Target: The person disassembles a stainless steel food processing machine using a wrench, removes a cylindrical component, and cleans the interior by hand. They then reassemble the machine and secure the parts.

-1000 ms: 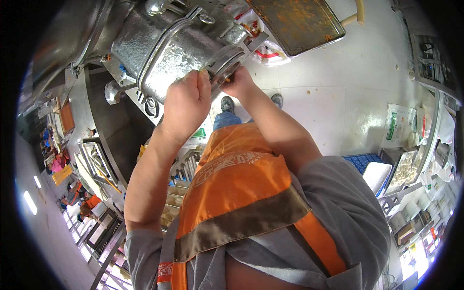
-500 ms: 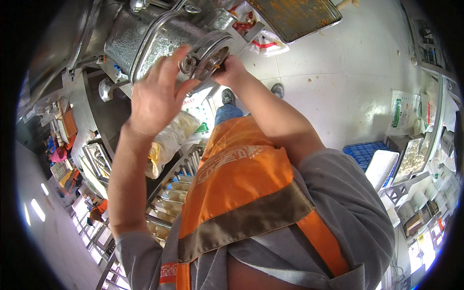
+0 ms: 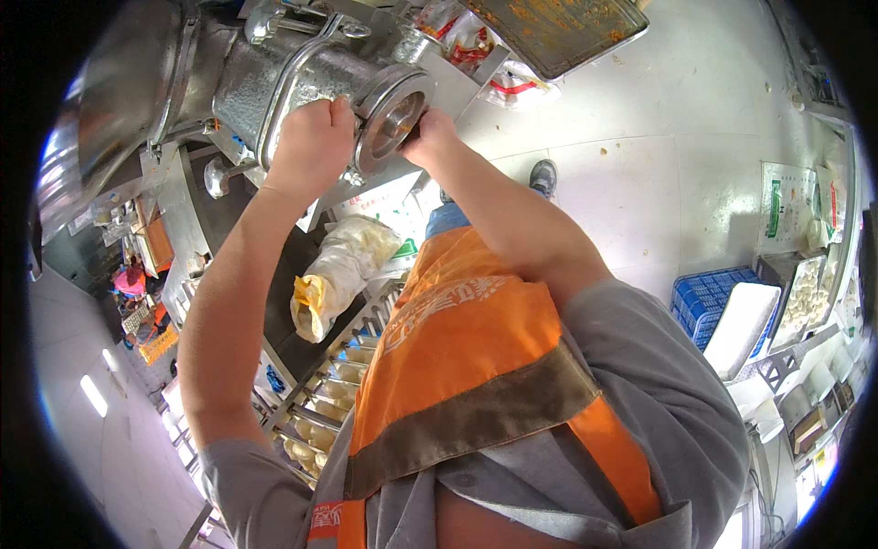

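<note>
Machine: a large metal grinder body (image 3: pixel 274 78) is seen at the upper left, its hammered grey barrel lying roughly level and ending in a round ring collar (image 3: pixel 395 119) that faces the camera.
Ring collar: bright steel, circular, with a darker disc seen inside it; it is set at the barrel's outlet end, between the two hands.
Left hand (image 3: pixel 311 146): closed in a fist against the barrel just left of the ring collar; the knuckles are turned up and the fingers are curled round the collar's edge, so a firm grasp on the metal is read.
Right hand (image 3: pixel 430 137): pressed to the right rim of the ring collar, fingers bent round its edge; it is taken as gripping the collar, though the fingertips are hidden behind the rim.
Arms: both forearms are raised from the lower edge toward the machine, the left bare to a grey sleeve.
Clothing: an orange vest (image 3: pixel 466 366) with a dull brown band is worn over a grey shirt.
Below the machine: a pale filled bag (image 3: pixel 343 270) with a yellow end is lying on a dark surface, well apart from the hands.
Upper right: a flat tray (image 3: pixel 558 27) smeared with orange-brown residue is seen.
Right side: a blue crate (image 3: pixel 704 297) is standing on the pale floor (image 3: pixel 640 165), with a white slab lying across it.
</note>
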### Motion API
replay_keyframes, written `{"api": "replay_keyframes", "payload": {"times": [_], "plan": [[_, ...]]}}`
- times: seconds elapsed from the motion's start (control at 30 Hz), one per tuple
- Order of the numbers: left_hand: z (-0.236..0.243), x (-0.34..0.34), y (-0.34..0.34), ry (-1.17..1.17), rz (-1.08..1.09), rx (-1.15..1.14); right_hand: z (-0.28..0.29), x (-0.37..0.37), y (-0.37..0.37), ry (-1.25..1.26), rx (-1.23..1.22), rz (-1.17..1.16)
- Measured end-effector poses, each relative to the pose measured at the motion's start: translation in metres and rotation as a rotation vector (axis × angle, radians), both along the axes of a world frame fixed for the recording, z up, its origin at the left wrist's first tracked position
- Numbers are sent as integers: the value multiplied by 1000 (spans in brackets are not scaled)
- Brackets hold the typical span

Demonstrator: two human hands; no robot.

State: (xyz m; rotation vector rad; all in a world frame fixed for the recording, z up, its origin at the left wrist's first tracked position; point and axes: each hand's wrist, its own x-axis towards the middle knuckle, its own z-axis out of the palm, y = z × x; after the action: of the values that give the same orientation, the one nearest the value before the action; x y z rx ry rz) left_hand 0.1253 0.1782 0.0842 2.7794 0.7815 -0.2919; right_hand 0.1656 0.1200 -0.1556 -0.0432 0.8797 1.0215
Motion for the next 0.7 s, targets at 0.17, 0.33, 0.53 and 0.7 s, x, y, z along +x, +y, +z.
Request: {"api": "replay_keyframes", "payload": {"times": [0.17,0.33,0.53,0.7], "plan": [[-6,-18,-20,-216,32,-47,14,-6,2,55,-40,-17],[-3,-28,-23,-302,108,-207,5,-4,0,39,-33,-54],[4,-23,-10,-234,220,-492,-13,9,-4,-11,19,88],[27,-31,-3,-176,-92,-221,-46,30,-36,-331,-39,600]]}}
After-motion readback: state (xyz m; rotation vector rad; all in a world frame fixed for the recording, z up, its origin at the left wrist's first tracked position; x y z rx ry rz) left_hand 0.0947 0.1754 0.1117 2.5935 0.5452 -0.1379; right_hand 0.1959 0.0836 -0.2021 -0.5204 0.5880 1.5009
